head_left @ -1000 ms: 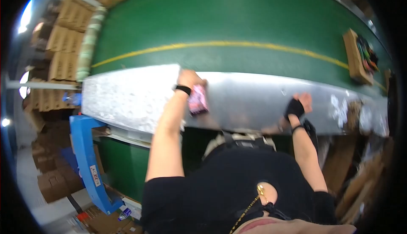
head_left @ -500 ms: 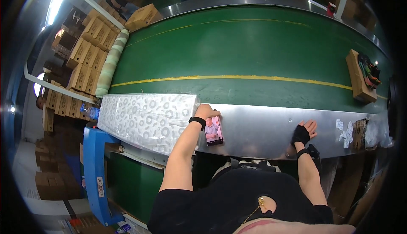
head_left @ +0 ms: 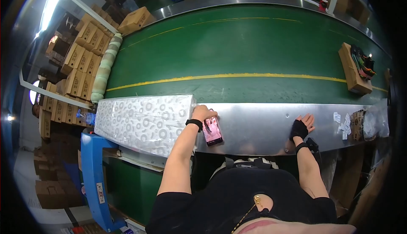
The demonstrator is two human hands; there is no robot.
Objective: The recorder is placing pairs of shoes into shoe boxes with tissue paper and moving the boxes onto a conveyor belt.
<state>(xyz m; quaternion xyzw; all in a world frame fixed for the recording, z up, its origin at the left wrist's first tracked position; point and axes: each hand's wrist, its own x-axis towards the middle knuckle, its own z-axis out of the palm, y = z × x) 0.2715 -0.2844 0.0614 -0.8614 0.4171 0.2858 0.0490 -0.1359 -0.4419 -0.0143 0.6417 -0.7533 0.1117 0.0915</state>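
Observation:
My left hand point(head_left: 205, 113), with a black band at the wrist, is closed at the upper end of a smartphone point(head_left: 213, 133). Its lit screen faces up and shows a pinkish picture of a person. Under the phone is a steel ledge point(head_left: 254, 126) along the conveyor's near side. To the left of that hand lies a stack of white patterned sheets point(head_left: 144, 121), its wrinkled surface shiny. My right hand point(head_left: 302, 126), in a black fingerless glove, rests on the ledge with fingers spread and holds nothing.
Beyond the ledge runs a wide green conveyor belt point(head_left: 220, 47). A cardboard box point(head_left: 355, 73) with dark, colourful items stands at its right. White slips point(head_left: 343, 124) and clear plastic bags point(head_left: 375, 121) lie at the ledge's right end. Stacked cartons point(head_left: 80, 62) stand left, near a blue frame point(head_left: 94, 174).
The picture on the phone's screen is different. The whole view has shifted slightly. Both hands keep nearly the same places, and the person in the far background has changed posture.

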